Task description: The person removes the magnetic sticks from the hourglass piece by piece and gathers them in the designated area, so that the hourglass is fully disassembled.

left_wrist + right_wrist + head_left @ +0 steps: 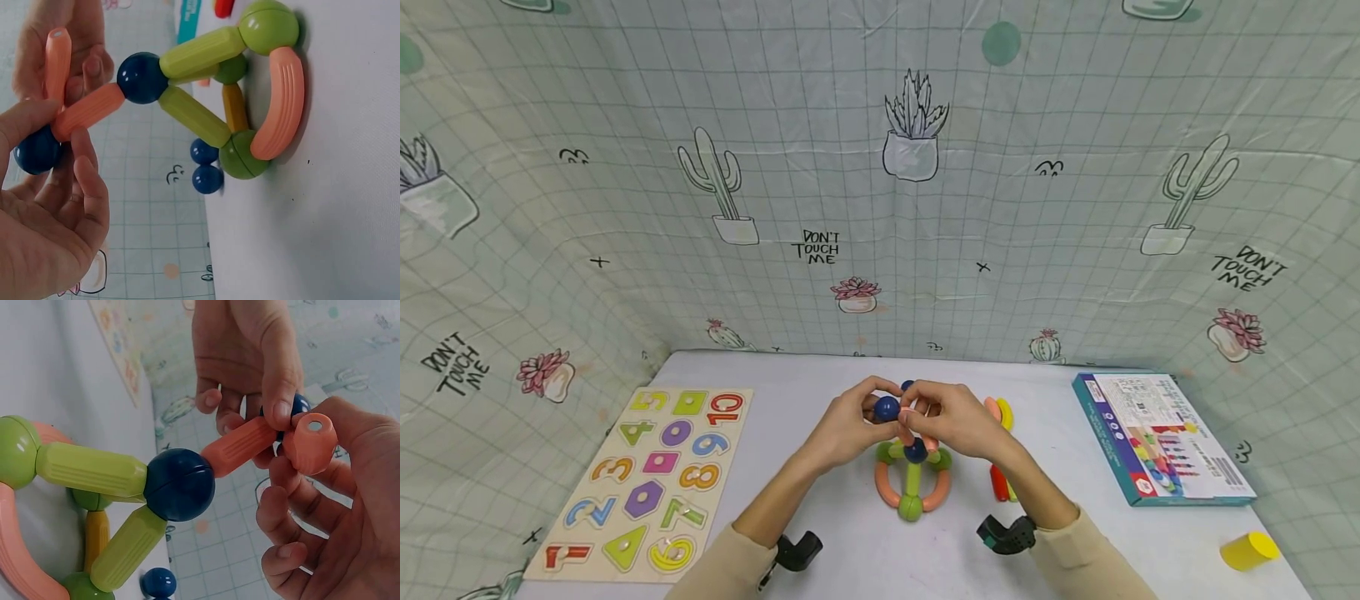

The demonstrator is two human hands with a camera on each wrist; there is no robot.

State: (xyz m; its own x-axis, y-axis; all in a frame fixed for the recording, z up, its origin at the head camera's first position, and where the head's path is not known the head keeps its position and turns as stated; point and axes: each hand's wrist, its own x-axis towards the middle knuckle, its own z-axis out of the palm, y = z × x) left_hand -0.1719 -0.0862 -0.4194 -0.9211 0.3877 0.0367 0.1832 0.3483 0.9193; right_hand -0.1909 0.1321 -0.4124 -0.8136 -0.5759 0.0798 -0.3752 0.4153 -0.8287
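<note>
A magnetic stick-and-ball frame stands on the table, with light green sticks [203, 53] rising from green balls [270, 28] to a dark blue ball [142, 78]. Curved orange sticks [284, 106] form part of its base. From the blue ball a straight orange stick [240, 447] reaches up to a second blue ball [887, 408]. My left hand [853, 425] grips that upper ball and the stick's end between thumb and fingers. Just beside it, my right hand [955, 421] pinches another orange stick [312, 444], whose holed end shows in the right wrist view. Fingers hide where this stick meets the ball.
Two loose blue balls [206, 178] sit behind the frame. Right of it lie red [999, 483], yellow [1004, 414] and orange sticks. A number puzzle board [651, 462] is at left; a flat box [1172, 442] and yellow cylinder [1249, 551] are at right.
</note>
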